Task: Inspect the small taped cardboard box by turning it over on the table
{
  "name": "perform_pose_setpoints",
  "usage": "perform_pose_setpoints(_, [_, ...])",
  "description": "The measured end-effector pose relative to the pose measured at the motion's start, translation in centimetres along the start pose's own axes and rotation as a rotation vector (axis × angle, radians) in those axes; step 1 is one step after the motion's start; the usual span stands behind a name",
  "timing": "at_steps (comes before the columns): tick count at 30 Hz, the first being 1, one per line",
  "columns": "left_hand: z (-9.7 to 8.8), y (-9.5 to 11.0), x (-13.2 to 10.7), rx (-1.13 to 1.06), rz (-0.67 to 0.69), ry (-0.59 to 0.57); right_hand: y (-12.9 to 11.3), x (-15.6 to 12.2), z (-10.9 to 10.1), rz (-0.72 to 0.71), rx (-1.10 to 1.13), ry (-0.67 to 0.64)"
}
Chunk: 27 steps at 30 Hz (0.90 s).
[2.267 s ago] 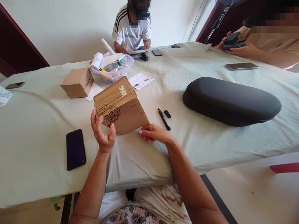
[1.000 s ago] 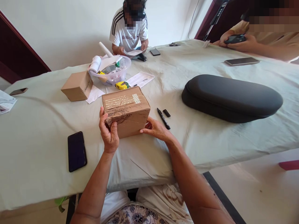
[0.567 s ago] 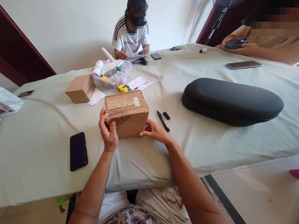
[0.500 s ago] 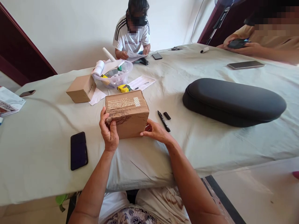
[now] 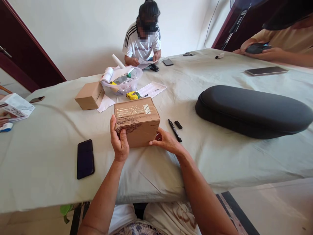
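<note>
Between my hands is a brown cardboard box (image 5: pixel 143 132), with dark scribbled lines on its left part and a pale patterned patch on top. My left hand (image 5: pixel 119 140) grips its left side, thumb on the near face and fingers round the edge. At the lower right corner, my right hand (image 5: pixel 168 140) holds the box, its thumb in front and the other fingers partly hidden behind. An uncapped black marker (image 5: pixel 174 130) lies just right of that hand, and its cap (image 5: pixel 178 124) rests beside it.
A smartphone (image 5: pixel 85 159) lies at left. Beyond the box are a yellow tape measure (image 5: pixel 133 95), a second carton (image 5: pixel 89 95) and a filled plastic basket (image 5: pixel 137 81). A long black case (image 5: pixel 254 111) occupies the right. Other people sit around the cloth-covered table (image 5: pixel 49 192).
The view has shifted slightly, so everything sits a little further right and lower. Both hands keep their hold on the box. A person's hand now shows at the far left.
</note>
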<state>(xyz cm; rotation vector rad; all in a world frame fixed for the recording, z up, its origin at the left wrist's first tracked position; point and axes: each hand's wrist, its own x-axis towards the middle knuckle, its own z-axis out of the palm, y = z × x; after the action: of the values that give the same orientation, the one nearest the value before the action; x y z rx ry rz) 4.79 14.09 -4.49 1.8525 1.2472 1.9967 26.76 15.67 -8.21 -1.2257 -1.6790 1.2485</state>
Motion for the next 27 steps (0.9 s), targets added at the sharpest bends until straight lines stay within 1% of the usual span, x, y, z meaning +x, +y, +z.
perform_pose_setpoints(5, [0.1,0.2,-0.1,0.008,-0.005,0.009,-0.1,0.0,0.0,0.007,0.011,-0.006])
perform_pose_setpoints(11, [0.1,0.6,-0.2,-0.018,-0.039,0.005,-0.5,-0.3,-0.1,0.023,-0.057,0.004])
perform_pose_setpoints(20, [0.1,-0.1,-0.5,-0.109,-0.063,-0.052,0.6,0.1,0.1,0.009,0.002,-0.005])
perform_pose_setpoints(22, [0.1,-0.1,-0.6,-0.121,-0.091,-0.06,0.8,0.2,0.1,0.007,0.004,-0.01])
perform_pose_setpoints(27, [-0.1,0.3,-0.7,-0.098,-0.211,-0.072,0.9,0.2,0.1,0.003,0.017,-0.008])
